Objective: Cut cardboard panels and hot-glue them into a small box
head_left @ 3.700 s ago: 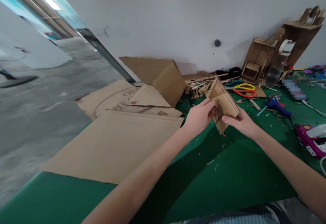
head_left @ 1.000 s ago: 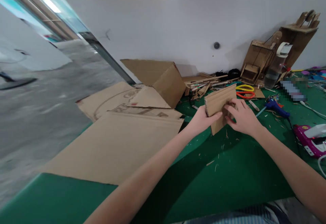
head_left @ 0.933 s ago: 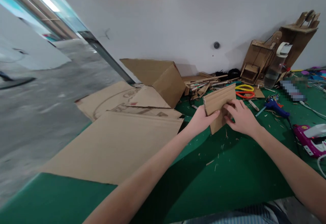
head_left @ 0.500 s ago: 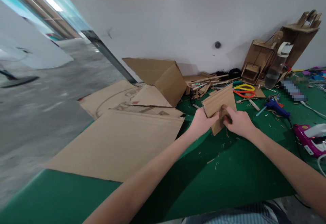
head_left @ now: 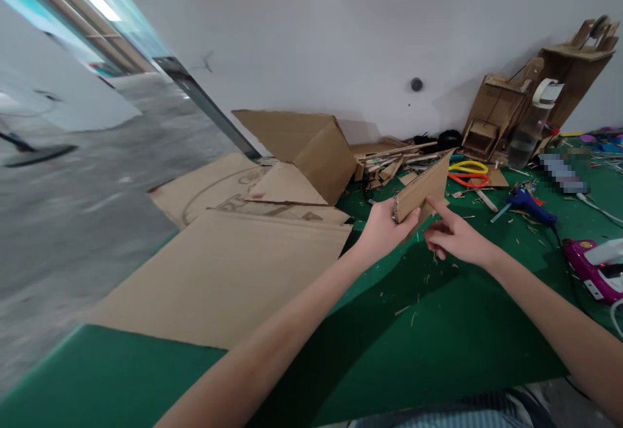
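Observation:
A small folded piece of cardboard [head_left: 422, 189] is raised above the green table, tilted, with its corrugated edge toward the left. My left hand [head_left: 389, 226] grips its lower left end, thumb on the near face and fingers behind. My right hand [head_left: 455, 232] reaches in from the right. Its index finger is stretched out against the near face of the cardboard, while the other fingers hang loosely curled below, apart from the piece.
Large cardboard sheets [head_left: 224, 278] and an open cardboard flap [head_left: 326, 155] cover the left side. Behind lie cardboard scraps [head_left: 389, 165] and yellow-handled scissors [head_left: 468, 168]. A blue glue gun [head_left: 528, 206], a magenta power strip [head_left: 586, 269] and a bottle [head_left: 528, 129] stand right.
The cardboard piece has turned in my left hand, its top now leaning and its edge showing more. My right hand has loosened its pinch and extended its index finger.

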The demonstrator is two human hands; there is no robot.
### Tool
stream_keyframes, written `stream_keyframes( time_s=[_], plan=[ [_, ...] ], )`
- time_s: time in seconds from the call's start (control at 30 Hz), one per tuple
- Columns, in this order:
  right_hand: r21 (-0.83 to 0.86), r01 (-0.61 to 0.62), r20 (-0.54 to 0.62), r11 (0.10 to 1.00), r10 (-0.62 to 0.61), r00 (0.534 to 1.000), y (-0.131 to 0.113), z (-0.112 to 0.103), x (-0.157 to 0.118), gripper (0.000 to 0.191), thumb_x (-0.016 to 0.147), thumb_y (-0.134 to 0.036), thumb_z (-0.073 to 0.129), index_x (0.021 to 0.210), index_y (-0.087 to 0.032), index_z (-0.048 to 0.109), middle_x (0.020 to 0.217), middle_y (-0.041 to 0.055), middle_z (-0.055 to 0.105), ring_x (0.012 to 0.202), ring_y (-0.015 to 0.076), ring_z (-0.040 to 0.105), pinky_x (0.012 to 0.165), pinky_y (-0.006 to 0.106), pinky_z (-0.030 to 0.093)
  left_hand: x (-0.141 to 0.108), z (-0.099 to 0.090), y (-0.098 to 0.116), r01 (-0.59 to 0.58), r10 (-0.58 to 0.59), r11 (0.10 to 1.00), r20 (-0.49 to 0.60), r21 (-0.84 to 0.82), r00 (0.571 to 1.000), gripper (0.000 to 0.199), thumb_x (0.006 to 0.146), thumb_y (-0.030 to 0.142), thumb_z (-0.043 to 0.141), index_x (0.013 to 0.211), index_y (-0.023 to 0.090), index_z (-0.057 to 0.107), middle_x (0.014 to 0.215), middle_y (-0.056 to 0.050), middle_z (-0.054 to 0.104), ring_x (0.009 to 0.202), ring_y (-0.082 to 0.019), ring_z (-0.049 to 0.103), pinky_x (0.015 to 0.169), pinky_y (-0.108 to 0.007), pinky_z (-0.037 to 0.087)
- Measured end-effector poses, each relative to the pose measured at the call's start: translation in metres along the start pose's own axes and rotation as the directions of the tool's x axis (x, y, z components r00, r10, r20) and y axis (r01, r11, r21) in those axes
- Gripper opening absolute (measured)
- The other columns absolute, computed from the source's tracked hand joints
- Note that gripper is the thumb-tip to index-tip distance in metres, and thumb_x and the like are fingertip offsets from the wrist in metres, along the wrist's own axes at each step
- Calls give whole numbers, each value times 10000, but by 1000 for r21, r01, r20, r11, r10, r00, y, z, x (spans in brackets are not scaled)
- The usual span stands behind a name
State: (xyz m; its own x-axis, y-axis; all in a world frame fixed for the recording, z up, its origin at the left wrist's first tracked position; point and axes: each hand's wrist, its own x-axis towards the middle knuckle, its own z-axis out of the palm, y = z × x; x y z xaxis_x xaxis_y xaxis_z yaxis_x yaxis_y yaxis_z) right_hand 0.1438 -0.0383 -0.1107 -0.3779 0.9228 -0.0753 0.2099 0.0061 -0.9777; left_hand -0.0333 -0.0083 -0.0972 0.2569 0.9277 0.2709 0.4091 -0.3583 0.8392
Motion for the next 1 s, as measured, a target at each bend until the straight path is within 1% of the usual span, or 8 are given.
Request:
stream_keyframes(
  time_s=[0.17,0.3,0.4,0.5,0.67,0.83,0.9,1.0],
  plan=[
    [427,-129,147,895,72,986,-3,-7,-5,888,831,-231,595,1556,-284,83,645,-65,641,419,82,501,512,240,461,-2,0,1,-90,90,996,15,-13,996,199,841,347,586,808,153,615,708,-23,628,627,-138,579,511,-233,456],
    [566,-193,226,801,75,971,0,-11,-6,840,855,-241,582,1543,-330,108,647,-73,646,379,58,443,488,220,456,-4,4,-2,-134,134,991,-2,26,991,195,859,344,580,841,158,633,729,-28,636,679,-153,602,554,-241,471],
    [575,-191,221,796,74,973,3,-13,-5,798,873,-271,570,1537,-331,132,648,-74,652,369,57,442,480,221,463,-4,4,-3,-176,176,984,4,31,984,192,865,327,584,928,164,663,779,-40,665,760,-175,636,633,-262,509],
    [449,-170,176,877,99,979,8,-13,-1,805,872,-254,567,1545,-303,128,692,-46,680,421,79,528,496,230,483,-4,3,-3,-201,201,978,20,60,979,217,879,315,571,1000,171,680,846,-54,687,788,-180,648,684,-281,525],
    [38,-98,112,995,93,989,18,-13,4,810,873,-174,489,1559,-275,70,794,-14,695,466,80,579,488,213,481,-5,4,-3,-232,230,967,33,109,973,257,898,283,542,1084,179,684,879,-65,692,771,-187,649,693,-300,529],
    [-394,-38,34,918,56,998,10,-17,3,721,873,-174,447,1543,-241,193,794,1,689,416,73,529,454,206,440,-7,5,-1,-242,234,959,71,145,970,264,906,257,531,1105,178,687,854,-62,685,752,-180,644,672,-285,515],
    [-447,-20,25,895,35,999,5,-17,2,694,871,-174,441,1530,-233,231,768,-4,675,423,84,542,454,210,439,-7,6,0,-255,245,951,80,173,966,277,909,249,524,1125,175,681,866,-65,685,746,-179,641,652,-280,504],
    [-370,-4,21,929,12,1000,1,-16,1,718,848,-159,458,1521,-264,230,775,-21,657,414,75,533,450,208,446,-7,8,0,-277,272,937,50,212,961,289,918,258,514,1145,180,675,876,-64,683,747,-177,640,640,-275,493]
  ],
)
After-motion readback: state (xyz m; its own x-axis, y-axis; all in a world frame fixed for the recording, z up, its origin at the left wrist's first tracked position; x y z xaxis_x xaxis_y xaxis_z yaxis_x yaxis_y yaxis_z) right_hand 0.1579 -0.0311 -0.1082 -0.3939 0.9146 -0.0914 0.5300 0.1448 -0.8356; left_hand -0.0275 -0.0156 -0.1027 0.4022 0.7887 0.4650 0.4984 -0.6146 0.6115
